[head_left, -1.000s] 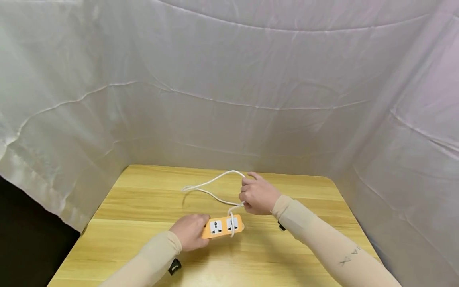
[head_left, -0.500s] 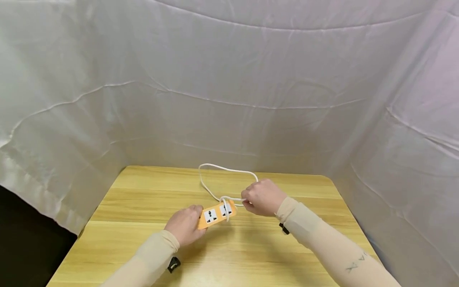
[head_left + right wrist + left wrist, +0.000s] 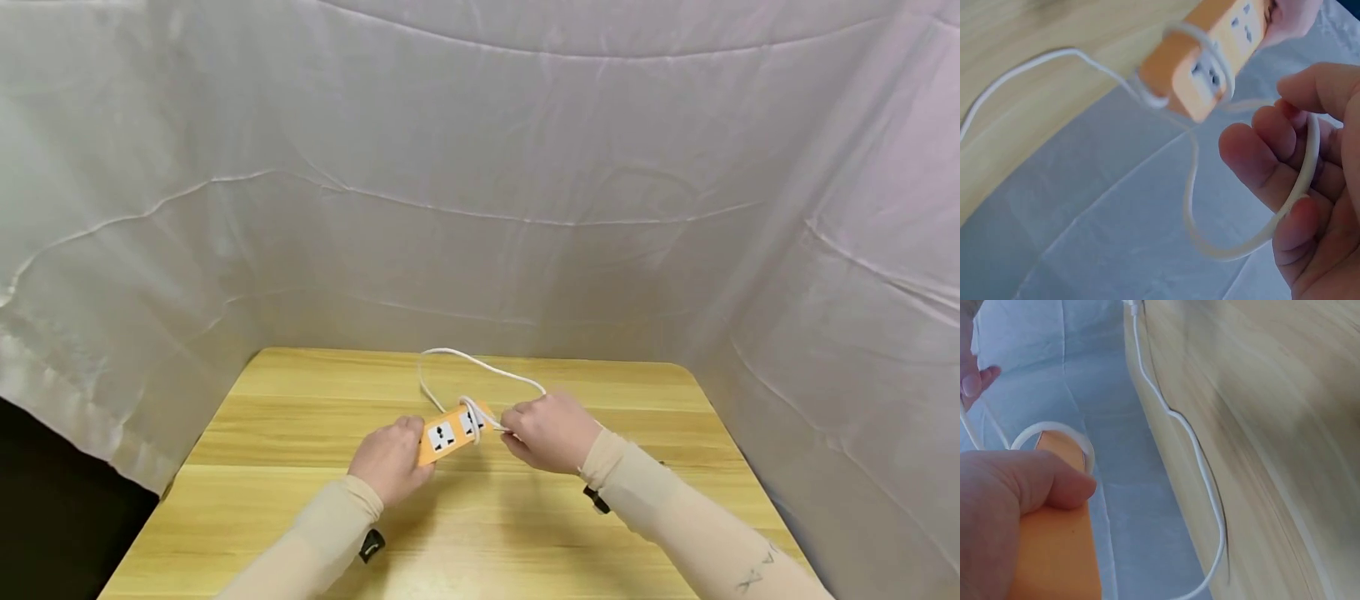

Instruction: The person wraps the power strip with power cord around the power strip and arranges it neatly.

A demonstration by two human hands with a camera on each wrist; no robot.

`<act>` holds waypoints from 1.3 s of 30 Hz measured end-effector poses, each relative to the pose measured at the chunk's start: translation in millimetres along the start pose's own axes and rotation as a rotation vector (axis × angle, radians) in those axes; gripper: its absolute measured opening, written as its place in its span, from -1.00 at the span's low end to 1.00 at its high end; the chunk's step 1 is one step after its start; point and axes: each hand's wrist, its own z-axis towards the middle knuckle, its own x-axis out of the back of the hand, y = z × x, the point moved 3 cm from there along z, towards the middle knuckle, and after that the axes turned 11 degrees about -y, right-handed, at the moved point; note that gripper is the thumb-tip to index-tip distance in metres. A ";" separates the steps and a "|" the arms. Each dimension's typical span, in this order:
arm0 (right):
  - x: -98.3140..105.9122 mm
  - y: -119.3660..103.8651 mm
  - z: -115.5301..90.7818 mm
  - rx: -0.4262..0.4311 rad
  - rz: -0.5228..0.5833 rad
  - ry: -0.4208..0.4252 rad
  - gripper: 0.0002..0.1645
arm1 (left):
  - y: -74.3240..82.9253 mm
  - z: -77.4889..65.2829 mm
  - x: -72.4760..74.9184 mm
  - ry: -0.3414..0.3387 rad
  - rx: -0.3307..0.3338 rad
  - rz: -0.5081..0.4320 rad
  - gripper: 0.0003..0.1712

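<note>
An orange power strip (image 3: 449,431) with white socket faces is tilted above the table, its far right end raised. My left hand (image 3: 392,458) grips its near end, the thumb lying along the orange back (image 3: 1060,556) in the left wrist view. White cord (image 3: 480,360) loops round the strip's far end, and a wide slack loop arches behind it. My right hand (image 3: 553,432) pinches the cord just right of that end; in the right wrist view the cord (image 3: 1311,153) runs between thumb and fingers and across the curled palm.
A wooden table (image 3: 300,500) lies beneath both hands. In the left wrist view a length of cord (image 3: 1200,462) trails over the wood to a white piece (image 3: 1133,305) at the top edge. Grey curtains (image 3: 480,208) enclose the back and sides.
The strip has risen away from me and tilted up at its right end. My right hand has drawn the cord rightward, then slightly nearer me, and the slack loop has shifted right.
</note>
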 end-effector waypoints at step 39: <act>-24.8 -36.3 -31.8 -0.005 0.383 -0.002 -0.72 | -3.7 1.4 30.8 0.156 0.043 -0.174 -0.38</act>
